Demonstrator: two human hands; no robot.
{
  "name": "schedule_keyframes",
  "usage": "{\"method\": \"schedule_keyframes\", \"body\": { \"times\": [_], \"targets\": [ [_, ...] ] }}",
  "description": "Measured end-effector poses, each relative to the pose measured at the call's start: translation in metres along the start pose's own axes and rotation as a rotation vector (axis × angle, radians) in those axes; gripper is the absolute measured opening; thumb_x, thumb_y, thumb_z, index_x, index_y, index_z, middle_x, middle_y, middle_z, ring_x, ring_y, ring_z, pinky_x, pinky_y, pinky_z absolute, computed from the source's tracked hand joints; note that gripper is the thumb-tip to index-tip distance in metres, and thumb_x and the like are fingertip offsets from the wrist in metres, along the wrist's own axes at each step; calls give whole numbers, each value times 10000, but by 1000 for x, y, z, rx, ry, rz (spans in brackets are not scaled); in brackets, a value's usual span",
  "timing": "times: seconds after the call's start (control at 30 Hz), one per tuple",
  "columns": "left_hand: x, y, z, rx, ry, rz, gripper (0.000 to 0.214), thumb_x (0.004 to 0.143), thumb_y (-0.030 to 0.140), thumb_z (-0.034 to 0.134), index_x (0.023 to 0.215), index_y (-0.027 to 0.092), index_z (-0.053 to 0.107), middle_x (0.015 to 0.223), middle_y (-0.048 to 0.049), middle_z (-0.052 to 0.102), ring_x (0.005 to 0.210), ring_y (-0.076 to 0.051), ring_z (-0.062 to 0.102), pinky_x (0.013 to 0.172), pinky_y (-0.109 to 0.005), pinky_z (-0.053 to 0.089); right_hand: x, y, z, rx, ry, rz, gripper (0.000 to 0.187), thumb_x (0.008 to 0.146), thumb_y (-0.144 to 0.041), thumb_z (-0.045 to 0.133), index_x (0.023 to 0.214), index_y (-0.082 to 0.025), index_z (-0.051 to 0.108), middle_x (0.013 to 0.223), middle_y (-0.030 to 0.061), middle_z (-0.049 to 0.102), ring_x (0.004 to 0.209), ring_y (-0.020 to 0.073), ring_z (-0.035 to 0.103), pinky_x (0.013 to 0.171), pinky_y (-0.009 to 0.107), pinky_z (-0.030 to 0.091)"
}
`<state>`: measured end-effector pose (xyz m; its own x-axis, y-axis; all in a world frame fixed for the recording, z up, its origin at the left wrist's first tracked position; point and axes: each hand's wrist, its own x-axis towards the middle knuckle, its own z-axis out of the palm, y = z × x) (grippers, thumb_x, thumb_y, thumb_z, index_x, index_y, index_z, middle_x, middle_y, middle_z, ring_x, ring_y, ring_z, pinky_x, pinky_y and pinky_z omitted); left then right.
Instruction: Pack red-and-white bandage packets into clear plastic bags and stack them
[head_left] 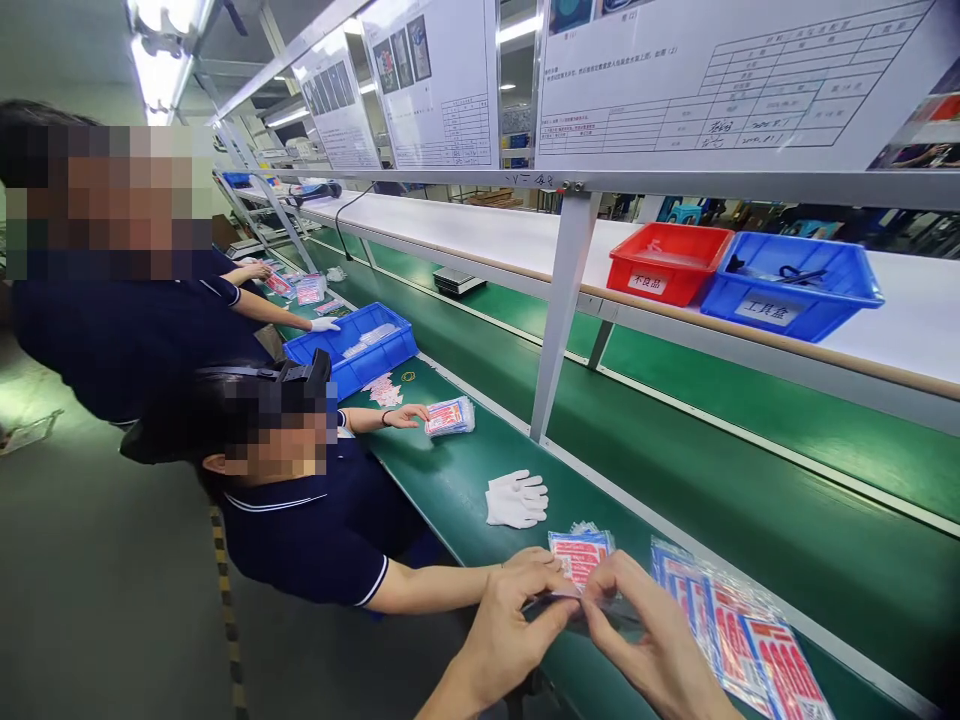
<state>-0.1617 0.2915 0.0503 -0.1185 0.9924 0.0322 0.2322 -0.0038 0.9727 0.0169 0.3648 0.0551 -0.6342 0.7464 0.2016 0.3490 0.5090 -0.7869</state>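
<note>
My left hand (510,625) and my right hand (649,640) meet at the bottom of the view, both pinching a small clear plastic packet (571,606) between thumbs and fingers. Just behind it lies a small stack of red-and-white printed packets (581,550) on the green bench (480,480). A fanned row of the same packets (742,630) lies to the right of my right hand. A co-worker's hand (531,562) rests beside my left hand, next to the small stack.
A pair of white gloves (516,498) lies on the bench. The seated co-worker's other hand touches another packet stack (450,416). A blue tray (352,345) stands farther left. A red bin (667,262) and blue bin (791,285) sit on the white shelf. A metal post (559,310) rises mid-bench.
</note>
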Motion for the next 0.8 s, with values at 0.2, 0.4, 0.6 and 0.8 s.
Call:
{"method": "schedule_keyframes", "body": {
  "times": [0.2,0.4,0.6,0.8],
  "targets": [
    [-2,5,0,-21,32,0,116,883,244,696,882,222,810,846,-42,794,793,-221,718,781,-290,539,3,-4,0,-30,17,-34,154,940,-257,555,789,-264,525,742,-7,623,667,174,612,596,289,493],
    [-5,14,2,-23,50,-8,137,889,237,676,857,215,807,818,-39,789,742,-199,706,716,-257,525,2,-8,0,-24,-1,-7,140,927,-242,545,791,-264,517,747,-3,621,673,174,592,606,286,495],
    [-9,9,-2,-14,76,-78,203,913,342,666,829,199,784,816,-51,776,756,-202,690,726,-260,510,-24,28,-16,3,-10,122,122,862,-176,543,772,-255,566,743,-13,635,685,169,595,626,268,504],
    [-3,-23,10,-345,147,-257,288,880,461,703,889,173,709,821,-37,732,757,-183,659,712,-250,511,-81,86,-23,279,110,438,197,866,-439,653,877,-242,656,856,38,721,814,229,684,757,337,579]
  ]
}}
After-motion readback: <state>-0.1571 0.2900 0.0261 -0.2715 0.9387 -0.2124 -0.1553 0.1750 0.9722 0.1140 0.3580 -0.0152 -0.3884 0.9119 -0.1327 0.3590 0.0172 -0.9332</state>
